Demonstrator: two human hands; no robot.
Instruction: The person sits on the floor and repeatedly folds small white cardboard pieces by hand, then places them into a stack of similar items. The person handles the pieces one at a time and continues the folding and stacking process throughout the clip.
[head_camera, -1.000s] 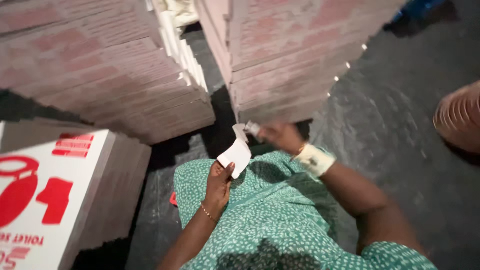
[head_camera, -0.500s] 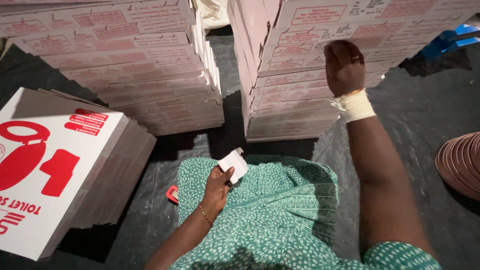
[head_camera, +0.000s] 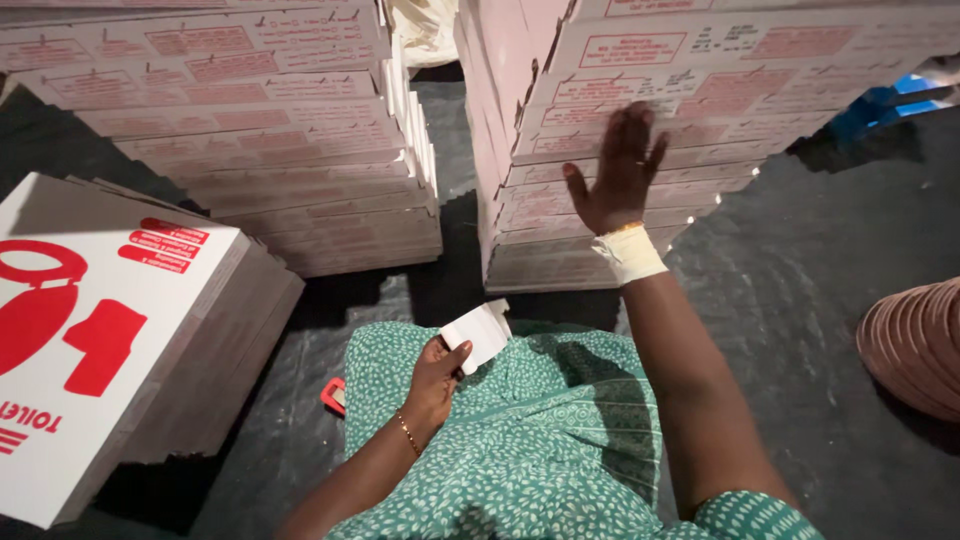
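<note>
My left hand (head_camera: 437, 378) is closed around a small white folded slip of paper (head_camera: 479, 333), thumb and fingers pinching its lower edge so the rest sticks up and tilts to the right. It sits low over my lap, just above the green cloth with small white leaf print (head_camera: 520, 440) that covers my legs. A thin gold bangle (head_camera: 406, 432) circles that wrist.

My right hand (head_camera: 615, 170) is raised and open, fingers spread apart, holding nothing. Its palm faces the front of the tall right-hand stack of flattened pale pink cartons with red print (head_camera: 640, 120); I cannot tell whether the fingertips touch the cardboard. A pale bandage strip (head_camera: 628, 254) is wrapped around that wrist.

A second stack of the same pink flattened cartons (head_camera: 250, 130) stands to the left, with a narrow dark gap between the two stacks. Nearer to me on the left lies a lower pile of flat white cartons with large red print (head_camera: 110, 330), tilted toward my side. A small red object (head_camera: 333, 396) shows on the ground beside my left knee, partly hidden by the cloth. Everything rests on a dark plastic sheet (head_camera: 800, 300). At the right edge there is a round, ribbed brown thing (head_camera: 915, 345), and something blue (head_camera: 890, 105) lies behind the right stack.
</note>
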